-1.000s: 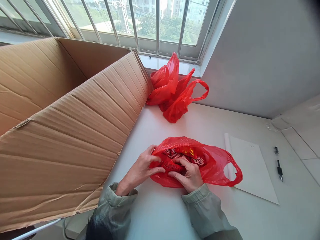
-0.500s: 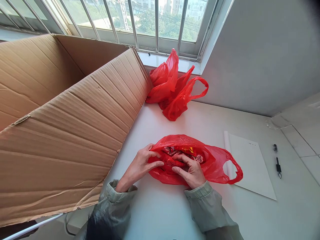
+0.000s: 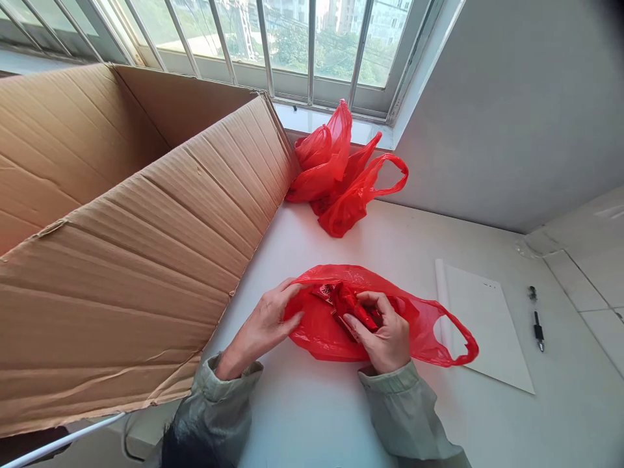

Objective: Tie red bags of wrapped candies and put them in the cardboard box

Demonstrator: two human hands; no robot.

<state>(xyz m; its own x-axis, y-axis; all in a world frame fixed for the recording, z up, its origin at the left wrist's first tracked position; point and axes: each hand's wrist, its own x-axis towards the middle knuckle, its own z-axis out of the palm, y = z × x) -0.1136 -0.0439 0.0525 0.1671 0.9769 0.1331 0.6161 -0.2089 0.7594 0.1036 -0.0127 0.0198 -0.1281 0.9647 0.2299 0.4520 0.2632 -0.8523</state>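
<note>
A red plastic bag (image 3: 322, 339) lies on its side on the white table, its mouth spread open and one handle loop stretched to the right. At its left end my left hand (image 3: 273, 316) grips the rim between thumb and fingers. My right hand (image 3: 387, 330) is closed around a bunch of shiny red-wrapped packets (image 3: 350, 300) at the mouth of the bag. More red packets with dark printed characters (image 3: 324, 292) show beside the bunch, partly covered by the bag. What the packets contain is hidden.
A large open cardboard box (image 3: 160, 260) fills the left side. Behind the bag, crumpled red plastic bags (image 3: 341, 175) lean near the barred window (image 3: 312, 52). To the right are a white paper pad (image 3: 487, 325) and a black pen (image 3: 538, 331) with its cap apart.
My right hand has gathered the red packets and lifted them slightly, drawing them right. My left hand has shifted a little left, from inside the bag's mouth to its rim.
</note>
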